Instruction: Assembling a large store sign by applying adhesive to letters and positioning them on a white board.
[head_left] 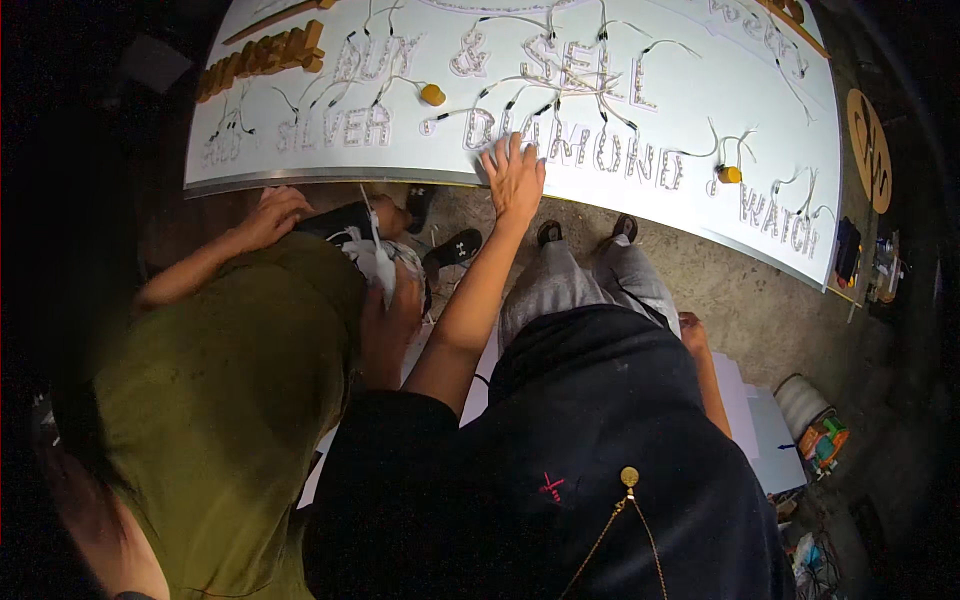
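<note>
My left hand (515,178) reaches forward over the near edge of a large white board (400,165). Its fingers are spread, and the fingertips rest at the clear letter shapes (568,143) lined with small light modules. Nothing shows in its grasp. Short wires (590,85) with dark connector ends run loosely between the letters. Beside my right thigh hangs my right hand (692,330), low and away from the board; its fingers are mostly hidden.
To my left sits a co-worker in an olive shirt (230,400), one hand (275,213) near the board's edge. Yellow round pieces (432,95) and brown block letters (265,60) lie on the board. White sheets (740,400) and a white roll (800,403) are at lower right.
</note>
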